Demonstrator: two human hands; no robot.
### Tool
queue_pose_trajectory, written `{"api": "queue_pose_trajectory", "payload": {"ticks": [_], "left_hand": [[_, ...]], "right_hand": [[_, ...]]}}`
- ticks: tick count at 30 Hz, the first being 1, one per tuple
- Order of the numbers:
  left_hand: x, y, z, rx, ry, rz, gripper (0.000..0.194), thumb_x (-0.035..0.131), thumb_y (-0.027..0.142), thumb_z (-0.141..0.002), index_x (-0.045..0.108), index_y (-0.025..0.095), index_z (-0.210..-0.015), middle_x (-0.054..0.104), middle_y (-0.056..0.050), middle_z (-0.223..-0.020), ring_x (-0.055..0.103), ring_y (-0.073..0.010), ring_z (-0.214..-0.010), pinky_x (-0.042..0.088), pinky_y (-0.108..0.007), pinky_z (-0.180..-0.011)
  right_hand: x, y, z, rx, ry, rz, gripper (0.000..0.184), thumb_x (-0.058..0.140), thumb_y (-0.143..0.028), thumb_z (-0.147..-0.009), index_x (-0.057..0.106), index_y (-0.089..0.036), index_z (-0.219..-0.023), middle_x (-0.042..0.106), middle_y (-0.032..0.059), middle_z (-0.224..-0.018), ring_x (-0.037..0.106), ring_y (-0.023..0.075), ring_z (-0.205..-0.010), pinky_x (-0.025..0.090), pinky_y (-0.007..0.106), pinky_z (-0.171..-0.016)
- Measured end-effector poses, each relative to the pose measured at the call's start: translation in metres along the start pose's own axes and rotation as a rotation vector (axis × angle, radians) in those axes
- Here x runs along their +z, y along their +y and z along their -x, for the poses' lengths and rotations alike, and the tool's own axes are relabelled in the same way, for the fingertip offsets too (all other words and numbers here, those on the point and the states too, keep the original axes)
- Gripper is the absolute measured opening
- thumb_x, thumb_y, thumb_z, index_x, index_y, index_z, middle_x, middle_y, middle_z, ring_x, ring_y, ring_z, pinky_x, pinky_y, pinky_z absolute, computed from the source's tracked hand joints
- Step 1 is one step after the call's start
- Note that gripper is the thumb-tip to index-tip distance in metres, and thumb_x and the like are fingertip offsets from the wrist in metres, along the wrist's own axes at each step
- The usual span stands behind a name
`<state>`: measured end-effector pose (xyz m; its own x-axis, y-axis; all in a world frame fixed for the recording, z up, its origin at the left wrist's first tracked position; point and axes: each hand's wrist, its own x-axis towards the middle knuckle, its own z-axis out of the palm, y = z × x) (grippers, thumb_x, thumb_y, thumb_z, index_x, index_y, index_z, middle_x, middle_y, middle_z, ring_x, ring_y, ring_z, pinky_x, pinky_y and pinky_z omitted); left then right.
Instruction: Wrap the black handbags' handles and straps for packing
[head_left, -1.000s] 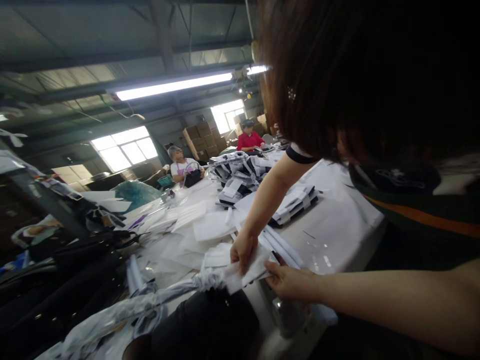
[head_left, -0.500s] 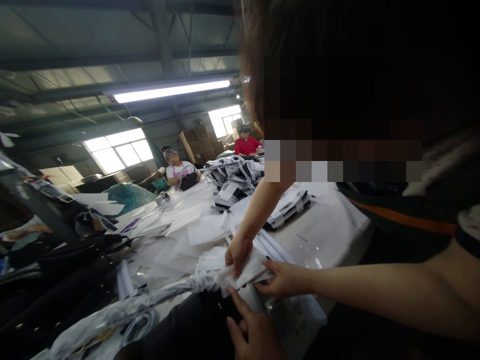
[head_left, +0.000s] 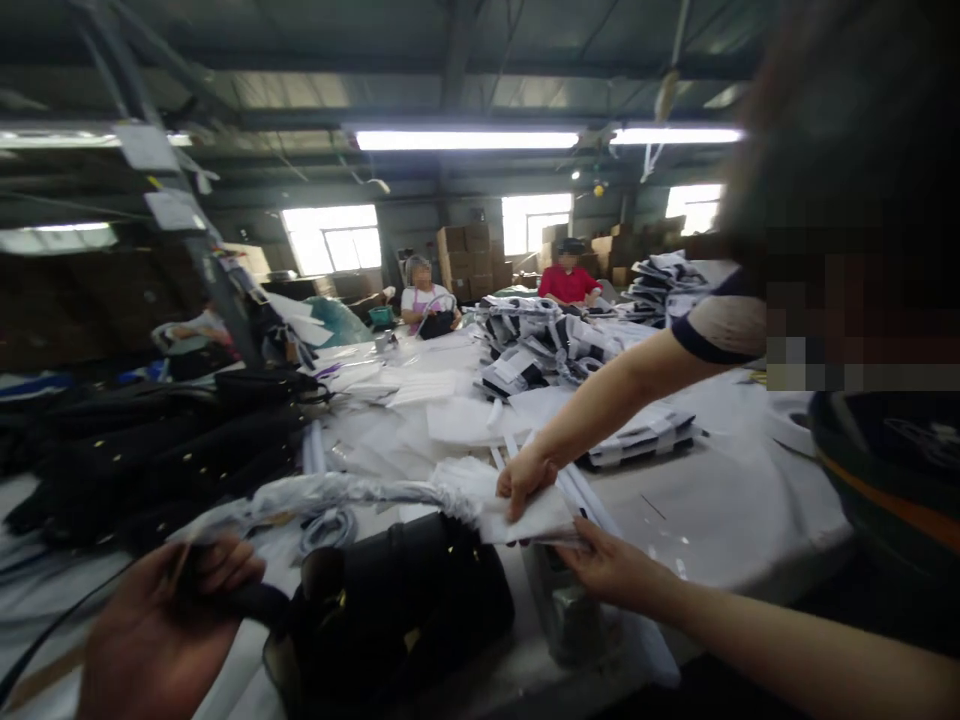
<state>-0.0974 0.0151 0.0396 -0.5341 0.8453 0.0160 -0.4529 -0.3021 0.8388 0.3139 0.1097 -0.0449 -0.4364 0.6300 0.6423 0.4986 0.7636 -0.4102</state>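
Observation:
My left hand [head_left: 161, 625] is at the bottom left, blurred, with its fingers curled round a dark strap [head_left: 255, 603] that runs to a black bag [head_left: 397, 610] on the table's near edge. My right hand is out of view. A co-worker on the right holds a white paper packet [head_left: 529, 518] just above the bag, one hand [head_left: 525, 480] on top of it and the other hand [head_left: 604, 565] beneath. A twisted white wrapper [head_left: 337, 492] runs left from the packet.
The white table [head_left: 720, 510] carries loose white sheets [head_left: 457, 420] and piles of black-and-white folded goods [head_left: 540, 345]. Dark bags [head_left: 172, 450] are heaped at the left. Two people sit at the far end, with cardboard boxes [head_left: 469, 260] behind them.
The view has swung left. The hand seen over the bag's right side half a second ago is gone, and my left hand now grips the strap at the bottom left. The co-worker's hands stay on the packet.

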Motion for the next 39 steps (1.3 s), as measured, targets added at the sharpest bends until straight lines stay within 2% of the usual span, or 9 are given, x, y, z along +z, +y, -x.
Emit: {"api": "queue_pose_trajectory", "payload": {"ticks": [2, 4, 8, 13, 19, 22, 27, 34, 39], "left_hand": [[0.0, 0.0, 0.003, -0.047, 0.023, 0.173, 0.024, 0.059, 0.018, -0.077, 0.039, 0.018, -0.063, 0.041, 0.004, -0.06, 0.041, -0.0076, -0.052, 0.045, -0.02, -0.048], [0.001, 0.001, 0.005, -0.039, 0.002, 0.221, 0.023, 0.059, 0.015, -0.076, 0.041, 0.017, -0.063, 0.04, 0.004, -0.06, 0.041, -0.008, -0.052, 0.045, -0.021, -0.048], [-0.001, 0.003, 0.005, -0.003, -0.048, 0.217, 0.023, 0.058, 0.017, -0.078, 0.043, 0.017, -0.06, 0.039, 0.003, -0.058, 0.041, -0.008, -0.052, 0.044, -0.021, -0.047], [-0.005, 0.002, 0.002, 0.002, -0.09, 0.242, 0.021, 0.058, 0.017, -0.078, 0.047, 0.016, -0.06, 0.041, 0.003, -0.059, 0.041, -0.0073, -0.051, 0.042, -0.021, -0.047], [-0.007, 0.003, 0.001, -0.016, -0.11, 0.268, 0.019, 0.059, 0.018, -0.078, 0.049, 0.015, -0.062, 0.042, 0.003, -0.059, 0.042, -0.0065, -0.05, 0.042, -0.021, -0.047], [-0.008, 0.002, 0.002, -0.026, -0.117, 0.288, 0.019, 0.057, 0.019, -0.079, 0.049, 0.015, -0.063, 0.042, 0.004, -0.059, 0.041, -0.0062, -0.05, 0.042, -0.021, -0.047], [-0.008, 0.002, 0.002, -0.027, -0.125, 0.289, 0.02, 0.056, 0.018, -0.081, 0.049, 0.015, -0.062, 0.042, 0.003, -0.059, 0.042, -0.0061, -0.05, 0.042, -0.02, -0.047], [-0.008, 0.003, 0.001, -0.025, -0.119, 0.287, 0.02, 0.056, 0.018, -0.08, 0.048, 0.015, -0.062, 0.042, 0.003, -0.059, 0.041, -0.006, -0.05, 0.041, -0.02, -0.048], [-0.007, 0.003, 0.001, -0.04, -0.122, 0.303, 0.02, 0.056, 0.018, -0.081, 0.048, 0.015, -0.062, 0.042, 0.004, -0.059, 0.041, -0.0061, -0.051, 0.041, -0.021, -0.048]], "right_hand": [[0.005, 0.002, 0.0, -0.439, 0.059, 0.519, 0.058, 0.029, 0.008, -0.081, 0.076, -0.021, -0.097, 0.077, -0.0032, -0.091, 0.073, 0.0084, -0.085, 0.056, 0.021, -0.079], [0.009, 0.003, 0.002, -0.589, 0.054, 0.668, 0.062, 0.026, 0.01, -0.082, 0.078, -0.023, -0.09, 0.078, 0.0, -0.084, 0.074, 0.0096, -0.076, 0.057, 0.017, -0.074], [0.008, 0.012, 0.007, -0.606, -0.064, 0.615, 0.062, 0.025, 0.011, -0.082, 0.078, -0.019, -0.088, 0.077, 0.0062, -0.078, 0.074, 0.0165, -0.071, 0.061, 0.022, -0.07], [0.003, 0.029, 0.015, -0.379, -0.268, 0.402, 0.057, 0.028, 0.007, -0.086, 0.075, -0.019, -0.105, 0.078, 0.0069, -0.089, 0.075, 0.0195, -0.081, 0.061, 0.026, -0.08], [0.008, 0.039, 0.017, -0.327, -0.357, 0.33, 0.061, 0.024, 0.007, -0.086, 0.074, -0.018, -0.111, 0.077, 0.0051, -0.098, 0.074, 0.0188, -0.092, 0.058, 0.027, -0.089], [0.012, 0.043, 0.015, -0.381, -0.4, 0.35, 0.058, 0.029, 0.006, -0.083, 0.074, -0.017, -0.109, 0.077, 0.0063, -0.099, 0.074, 0.0213, -0.093, 0.059, 0.032, -0.09], [0.015, 0.047, 0.012, -0.488, -0.446, 0.382, 0.056, 0.033, 0.005, -0.079, 0.075, -0.02, -0.106, 0.078, 0.0033, -0.089, 0.074, 0.02, -0.09, 0.06, 0.028, -0.086], [0.013, 0.044, 0.012, -0.629, -0.39, 0.403, 0.063, 0.02, 0.012, -0.083, 0.07, -0.018, -0.107, 0.077, -0.0018, -0.089, 0.074, 0.0089, -0.085, 0.058, 0.015, -0.079], [0.007, 0.035, 0.007, -0.695, -0.336, 0.472, 0.056, 0.021, 0.011, -0.089, 0.059, -0.012, -0.122, 0.076, 0.0001, -0.095, 0.073, 0.0094, -0.093, 0.059, 0.019, -0.084]]}}
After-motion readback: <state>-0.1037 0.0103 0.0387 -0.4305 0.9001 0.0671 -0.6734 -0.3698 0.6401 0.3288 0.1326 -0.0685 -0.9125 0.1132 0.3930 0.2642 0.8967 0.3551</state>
